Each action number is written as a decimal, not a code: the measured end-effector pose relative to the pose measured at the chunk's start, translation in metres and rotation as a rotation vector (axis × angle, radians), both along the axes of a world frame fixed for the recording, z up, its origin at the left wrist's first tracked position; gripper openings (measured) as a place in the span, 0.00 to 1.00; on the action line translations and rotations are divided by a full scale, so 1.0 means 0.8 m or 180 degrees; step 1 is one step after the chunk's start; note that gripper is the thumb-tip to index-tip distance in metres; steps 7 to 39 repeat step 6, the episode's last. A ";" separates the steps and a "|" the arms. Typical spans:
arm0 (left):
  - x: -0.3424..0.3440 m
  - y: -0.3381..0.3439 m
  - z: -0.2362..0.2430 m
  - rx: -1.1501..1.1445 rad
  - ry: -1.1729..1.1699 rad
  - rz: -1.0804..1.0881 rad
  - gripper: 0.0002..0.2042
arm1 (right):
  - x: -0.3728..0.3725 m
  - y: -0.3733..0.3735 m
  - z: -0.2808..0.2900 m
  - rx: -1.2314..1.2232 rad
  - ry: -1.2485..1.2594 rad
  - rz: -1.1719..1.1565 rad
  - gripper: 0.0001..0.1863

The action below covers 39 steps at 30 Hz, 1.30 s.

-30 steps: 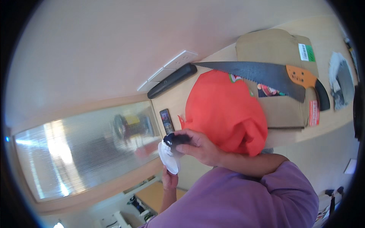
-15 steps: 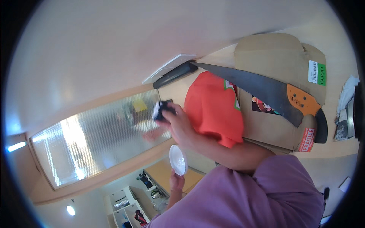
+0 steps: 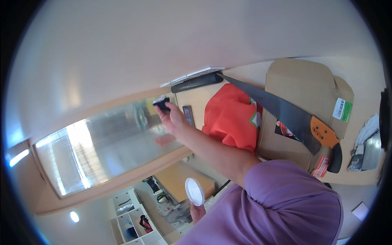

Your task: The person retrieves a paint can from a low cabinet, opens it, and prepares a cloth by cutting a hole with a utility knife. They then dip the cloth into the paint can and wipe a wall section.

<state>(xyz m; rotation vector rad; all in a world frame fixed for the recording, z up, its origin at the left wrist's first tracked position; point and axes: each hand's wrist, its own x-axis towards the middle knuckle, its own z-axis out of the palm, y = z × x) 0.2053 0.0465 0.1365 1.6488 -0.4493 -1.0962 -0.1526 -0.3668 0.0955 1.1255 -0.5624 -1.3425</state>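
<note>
My right hand (image 3: pixel 174 118) is stretched out toward the upper end of a ribbed glass pane (image 3: pixel 110 143). Its fingers are closed on a small black sponge-like pad (image 3: pixel 162 104) with white, foamy-looking stuff on top. Whether the pad touches the glass, I cannot tell; a hand's reflection shows in the pane below. Low in the picture my left hand (image 3: pixel 197 212) holds a shallow white bowl (image 3: pixel 194 192) by its edge, tilted so the inside shows. Only part of that hand is visible past my purple sleeve.
Right of my arm, a red cloth (image 3: pixel 230 116) lies beside a phone (image 3: pixel 188 115). A handsaw (image 3: pixel 281 108) with bare teeth rests across flattened cardboard (image 3: pixel 300 77). A long black case (image 3: pixel 196 83) lies along the wall. Shelves (image 3: pixel 132 220) and a fan (image 3: pixel 179 213) stand below.
My right hand has reached farther out to the upper left with the black pad. The bowl in my left hand sits lower. The view has shifted, and the phone shows more fully.
</note>
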 end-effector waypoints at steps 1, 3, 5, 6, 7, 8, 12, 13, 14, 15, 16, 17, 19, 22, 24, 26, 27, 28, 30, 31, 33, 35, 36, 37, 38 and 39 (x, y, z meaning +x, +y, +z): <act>0.018 0.015 0.000 -0.0027 -0.0018 0.0079 0.23 | 0.009 0.008 0.003 -0.0032 0.0027 0.0129 0.12; 0.049 0.021 -0.001 -0.0089 -0.0076 0.0197 0.23 | 0.019 0.018 0.008 -0.0104 0.0059 0.0349 0.12; 0.070 0.021 -0.004 0.0033 -0.0249 0.0115 0.25 | 0.033 0.010 -0.003 -0.0079 -0.0068 0.0292 0.13; 0.086 0.019 0.003 -0.0063 -0.0053 0.0458 0.26 | 0.039 0.007 -0.012 -0.0196 -0.0115 0.0385 0.14; 0.086 0.019 0.003 -0.0063 -0.0053 0.0458 0.26 | 0.039 0.007 -0.012 -0.0196 -0.0115 0.0385 0.14; 0.086 0.019 0.003 -0.0063 -0.0053 0.0458 0.26 | 0.039 0.007 -0.012 -0.0196 -0.0115 0.0385 0.14; 0.086 0.019 0.003 -0.0063 -0.0053 0.0458 0.26 | 0.039 0.007 -0.012 -0.0196 -0.0115 0.0385 0.14; 0.086 0.019 0.003 -0.0063 -0.0053 0.0458 0.26 | 0.039 0.007 -0.012 -0.0196 -0.0115 0.0385 0.14; 0.086 0.019 0.003 -0.0063 -0.0053 0.0458 0.26 | 0.039 0.007 -0.012 -0.0196 -0.0115 0.0385 0.14; 0.086 0.019 0.003 -0.0063 -0.0053 0.0458 0.26 | 0.039 0.007 -0.012 -0.0196 -0.0115 0.0385 0.14; 0.086 0.019 0.003 -0.0063 -0.0053 0.0458 0.26 | 0.039 0.007 -0.012 -0.0196 -0.0115 0.0385 0.14; 0.086 0.019 0.003 -0.0063 -0.0053 0.0458 0.26 | 0.039 0.007 -0.012 -0.0196 -0.0115 0.0385 0.14; 0.086 0.019 0.003 -0.0063 -0.0053 0.0458 0.26 | 0.039 0.007 -0.012 -0.0196 -0.0115 0.0385 0.14; 0.086 0.019 0.003 -0.0063 -0.0053 0.0458 0.26 | 0.039 0.007 -0.012 -0.0196 -0.0115 0.0385 0.14; 0.086 0.019 0.003 -0.0063 -0.0053 0.0458 0.26 | 0.039 0.007 -0.012 -0.0196 -0.0115 0.0385 0.14; 0.086 0.019 0.003 -0.0063 -0.0053 0.0458 0.26 | 0.039 0.007 -0.012 -0.0196 -0.0115 0.0385 0.14; 0.086 0.019 0.003 -0.0063 -0.0053 0.0458 0.26 | 0.039 0.007 -0.012 -0.0196 -0.0115 0.0385 0.14; 0.086 0.019 0.003 -0.0063 -0.0053 0.0458 0.26 | 0.039 0.007 -0.012 -0.0196 -0.0115 0.0385 0.14; 0.086 0.019 0.003 -0.0063 -0.0053 0.0458 0.26 | 0.039 0.007 -0.012 -0.0196 -0.0115 0.0385 0.14; 0.086 0.019 0.003 -0.0063 -0.0053 0.0458 0.26 | 0.039 0.007 -0.012 -0.0196 -0.0115 0.0385 0.14; 0.086 0.019 0.003 -0.0063 -0.0053 0.0458 0.26 | 0.039 0.007 -0.012 -0.0196 -0.0115 0.0385 0.14; 0.086 0.019 0.003 -0.0063 -0.0053 0.0458 0.26 | 0.039 0.007 -0.012 -0.0196 -0.0115 0.0385 0.14; 0.086 0.019 0.003 -0.0063 -0.0053 0.0458 0.26 | 0.039 0.007 -0.012 -0.0196 -0.0115 0.0385 0.14; 0.086 0.019 0.003 -0.0063 -0.0053 0.0458 0.26 | 0.039 0.007 -0.012 -0.0196 -0.0115 0.0385 0.14; 0.086 0.019 0.003 -0.0063 -0.0053 0.0458 0.26 | 0.039 0.007 -0.012 -0.0196 -0.0115 0.0385 0.14; 0.086 0.019 0.003 -0.0063 -0.0053 0.0458 0.26 | 0.039 0.007 -0.012 -0.0196 -0.0115 0.0385 0.14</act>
